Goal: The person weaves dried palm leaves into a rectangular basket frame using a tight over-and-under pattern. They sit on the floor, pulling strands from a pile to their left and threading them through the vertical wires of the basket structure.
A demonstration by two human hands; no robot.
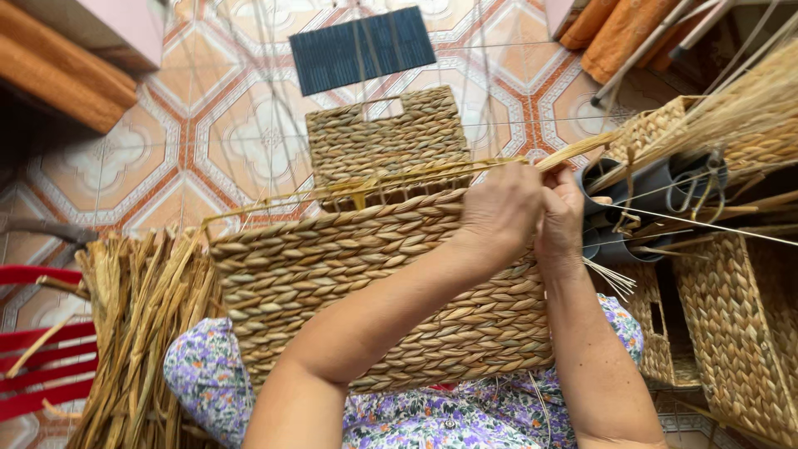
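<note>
Pinching a straw strand [573, 151] at the upper right rim of the woven basket [374, 291] on our lap, our left hand [499, 212] and right hand [561, 220] risk snapping it if we pull hard.

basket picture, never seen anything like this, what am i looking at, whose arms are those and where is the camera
There is no machine here. The single picture comes from a camera worn on a person's head, looking down, so the two bare arms belong to the wearer. A woven basket rests on the lap, over a flowered garment. The left hand and right hand meet at the basket's upper right rim, pinching a long dry fibre strand that runs along the rim. A bundle of loose dry fibre lies to the left. More woven baskets stand on the right, with grey pipes behind them. Below is a patterned tile floor with a dark slatted mat.
</note>
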